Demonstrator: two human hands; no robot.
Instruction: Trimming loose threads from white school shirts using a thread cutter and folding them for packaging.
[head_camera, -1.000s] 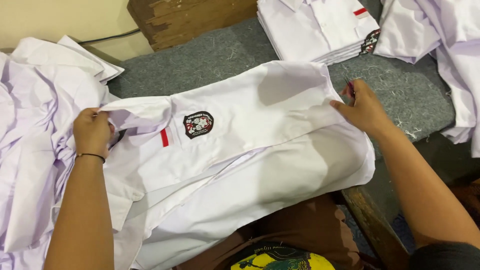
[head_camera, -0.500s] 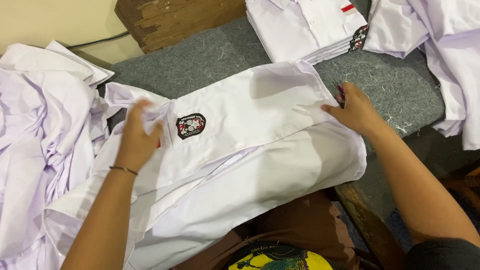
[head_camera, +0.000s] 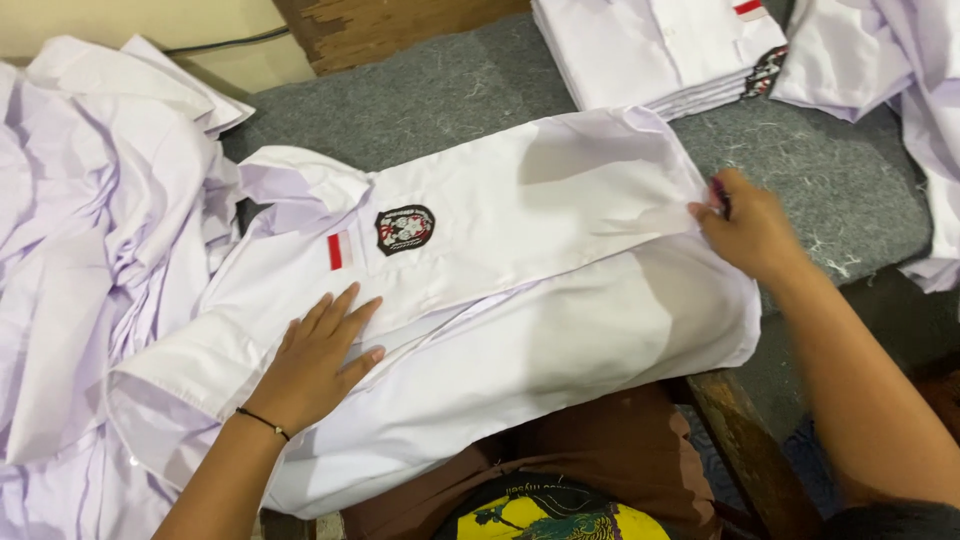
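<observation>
Fold risk: shirt half off the desk edge, only two contact points holding it.

Your left hand (head_camera: 318, 362) lies flat, fingers spread, pressing the near side of the white shirt (head_camera: 520, 290) just below its red-and-white stripe (head_camera: 340, 250) and dark crest patch (head_camera: 405, 229). Your right hand (head_camera: 748, 232) is closed, pinching the hem end at the far right; something dark shows at the fingertips, can't tell what. Shirt lies lengthwise across the grey felt desk (head_camera: 450, 100), near edge overhanging toward your lap. Lift the left palm and, in my judgement, the overhang could drag the layers out of line or slide the whole piece off. Pull too hard on the right and the placket skews. Loose white pile (head_camera: 90, 260) touches the collar side, so a sleeve could snag into it. Folded stack (head_camera: 660, 50) sits well apart, not at risk.
</observation>
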